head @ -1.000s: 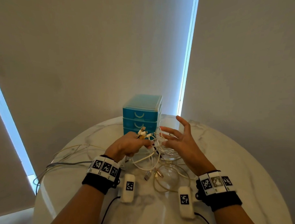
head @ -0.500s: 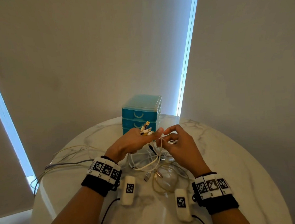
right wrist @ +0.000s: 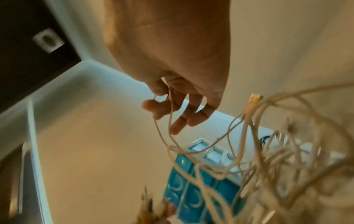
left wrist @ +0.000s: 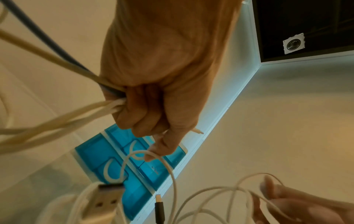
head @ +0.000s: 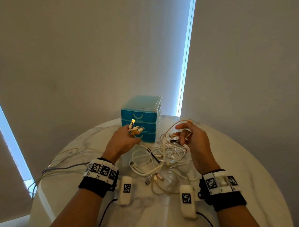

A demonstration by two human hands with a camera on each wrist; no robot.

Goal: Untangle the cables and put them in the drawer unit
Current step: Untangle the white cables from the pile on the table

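Note:
A blue three-drawer unit (head: 142,117) stands at the back of the round marble table (head: 242,169), all drawers closed. My left hand (head: 129,136) grips a bunch of cable ends, their plugs (head: 134,127) sticking up in front of the drawers. In the left wrist view its fist (left wrist: 153,106) wraps white and grey cables. My right hand (head: 182,134), apart to the right, holds a thin white cable (right wrist: 170,109) looped over its curled fingers. Below both hands, the cable tangle (head: 157,162) lies on the table.
Two white tagged pods (head: 126,190) (head: 187,201) with black leads lie near my wrists. Grey and white cables (head: 62,168) trail off the table's left edge. Pale walls and blinds stand close behind the drawer unit.
My hands, which met over the tangle, have drawn apart. The right one moved right, pulling a thin cable loop with it. The left still grips the plugs.

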